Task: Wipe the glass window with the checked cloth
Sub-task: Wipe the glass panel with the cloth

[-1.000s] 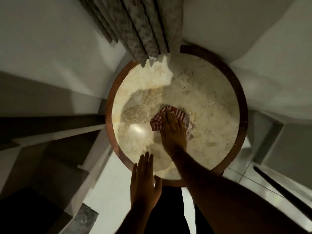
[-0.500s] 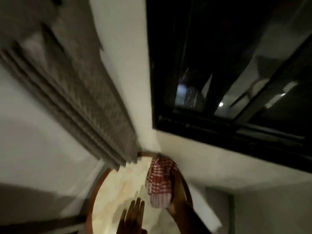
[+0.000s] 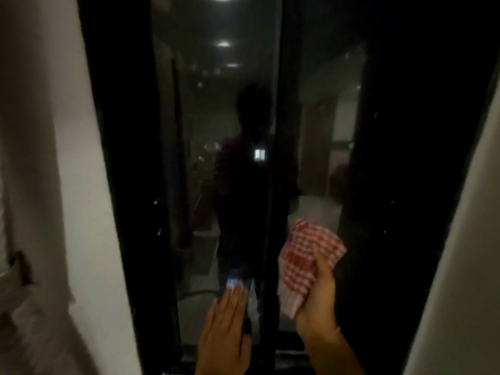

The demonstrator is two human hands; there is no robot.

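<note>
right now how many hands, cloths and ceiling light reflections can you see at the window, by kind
hands: 2, left hand flat and open, right hand
checked cloths: 1, red and white checked cloth held in the right hand
ceiling light reflections in the glass window: 3 clear ones
total: 6

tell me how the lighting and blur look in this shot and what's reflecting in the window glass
Head view: dim throughout, with the glass window nearly black and acting as a mirror, showing ceiling lights and a dark silhouette. The left hand and its fingers are motion-blurred; the checked cloth in the right hand is soft-edged. The white walls at both sides bow from wide-angle distortion.
</note>
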